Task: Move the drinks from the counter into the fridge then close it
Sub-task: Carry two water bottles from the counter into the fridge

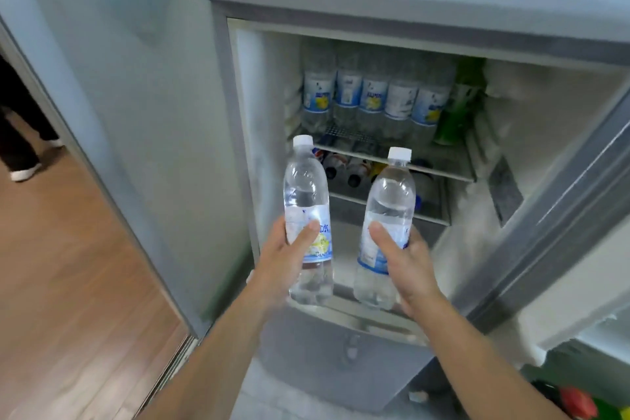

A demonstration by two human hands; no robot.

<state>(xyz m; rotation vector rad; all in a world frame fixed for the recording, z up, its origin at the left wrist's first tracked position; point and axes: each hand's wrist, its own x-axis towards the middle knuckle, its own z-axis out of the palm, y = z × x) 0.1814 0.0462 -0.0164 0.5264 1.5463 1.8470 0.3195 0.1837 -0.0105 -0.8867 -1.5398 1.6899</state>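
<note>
We see the fridge [392,10] open, door [559,222] swung right. Left hand [283,259] has its grip closed round a water bottle [306,201]; right hand [405,259] grips a second bottle [385,215]. Both upright, held near the opening. Far on the top shelf [439,165]: a row of bottles [371,92].

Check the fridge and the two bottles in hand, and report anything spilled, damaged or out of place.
No spill or damage shows. Both bottles, in the left hand and right hand, are capped and upright. One oddity: thick frost coats the fridge's right inner wall.
</note>
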